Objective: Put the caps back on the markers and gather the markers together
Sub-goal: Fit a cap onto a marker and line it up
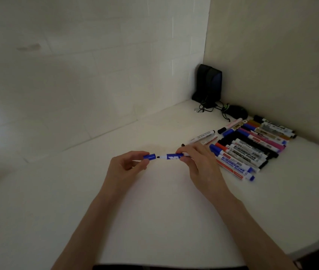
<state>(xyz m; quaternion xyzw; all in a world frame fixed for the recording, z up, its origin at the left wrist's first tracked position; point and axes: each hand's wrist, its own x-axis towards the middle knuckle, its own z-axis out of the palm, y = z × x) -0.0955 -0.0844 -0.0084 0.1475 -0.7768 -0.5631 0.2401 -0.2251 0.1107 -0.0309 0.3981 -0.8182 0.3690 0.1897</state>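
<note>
Over the middle of the white table [154, 221] my left hand [129, 165] pinches a blue cap [149, 156], its opening facing right. My right hand [195, 159] grips a blue marker [172, 157] by its barrel, the dark tip pointing left at the cap with a small gap between them. A pile of several capped markers [252, 147] lies side by side to the right of my right hand. Behind that hand lie two separate white markers [203, 137], one partly hidden by my fingers.
A black upright device [209, 84] with tangled cables [207, 107] stands in the back corner where the walls meet. A dark rounded object [236, 112] lies beside it. The table's left edge drops to a tiled floor [28, 114].
</note>
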